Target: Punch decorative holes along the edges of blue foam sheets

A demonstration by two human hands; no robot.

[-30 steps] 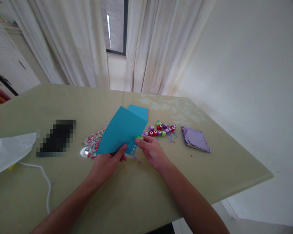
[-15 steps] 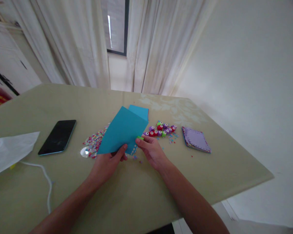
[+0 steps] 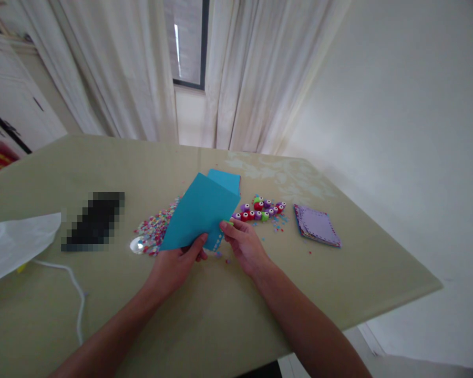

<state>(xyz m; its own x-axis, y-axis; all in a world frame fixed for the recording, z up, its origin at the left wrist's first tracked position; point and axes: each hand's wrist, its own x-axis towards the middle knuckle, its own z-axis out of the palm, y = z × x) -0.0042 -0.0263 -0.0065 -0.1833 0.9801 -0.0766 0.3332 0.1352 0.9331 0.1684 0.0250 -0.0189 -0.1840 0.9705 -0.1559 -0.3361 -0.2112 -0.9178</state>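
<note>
At the confetti heap (image 3: pixel 152 227) we see one clear round piece (image 3: pixel 136 245); whether it is a container we cannot tell. Our left hand (image 3: pixel 178 266) grips one blue sheet (image 3: pixel 200 212) above the table (image 3: pixel 205 336), thumb in front. Our right hand (image 3: pixel 246 248) pinches one small green piece (image 3: pixel 230 223) at the sheet's punched edge. Two paper stacks, one blue-topped (image 3: pixel 227 180), one lilac-topped (image 3: pixel 318 224), lie beyond.

Blue sheet (image 3: pixel 203 210) — in left hand (image 3: pixel 176 266)
</note>
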